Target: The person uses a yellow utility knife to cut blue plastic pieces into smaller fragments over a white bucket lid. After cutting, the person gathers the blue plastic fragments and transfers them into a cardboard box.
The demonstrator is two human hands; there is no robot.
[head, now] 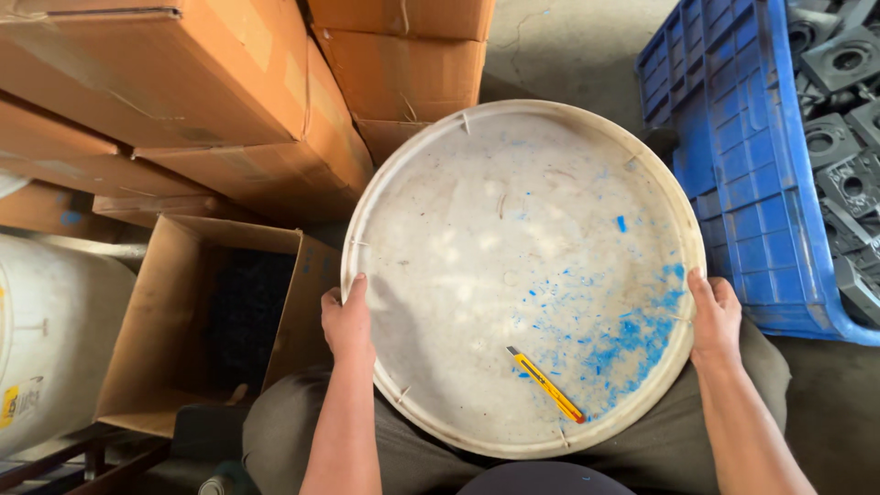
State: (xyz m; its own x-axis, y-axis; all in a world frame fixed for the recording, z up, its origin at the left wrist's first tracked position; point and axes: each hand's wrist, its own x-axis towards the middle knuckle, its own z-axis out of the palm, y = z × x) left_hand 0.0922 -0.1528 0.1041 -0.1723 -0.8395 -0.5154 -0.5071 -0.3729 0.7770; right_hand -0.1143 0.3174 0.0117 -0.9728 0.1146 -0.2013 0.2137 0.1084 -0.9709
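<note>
Round white tray (477,229) on lap, gripped at rim by left hand (346,321) and right hand (716,316), fingers curled under. Yellow utility knife (546,385) lies inside between both hands; long axis diagonal, orange end toward right wrist.

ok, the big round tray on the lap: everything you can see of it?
The round tray is off-white, shallow, with a low raised rim; it looks like scuffed plastic. Blue flecks and dust gather at its lower right. It lies roughly level across the person's lap. The left hand and right hand grip opposite edges. A yellow utility knife lies loose inside, near the front.
</note>
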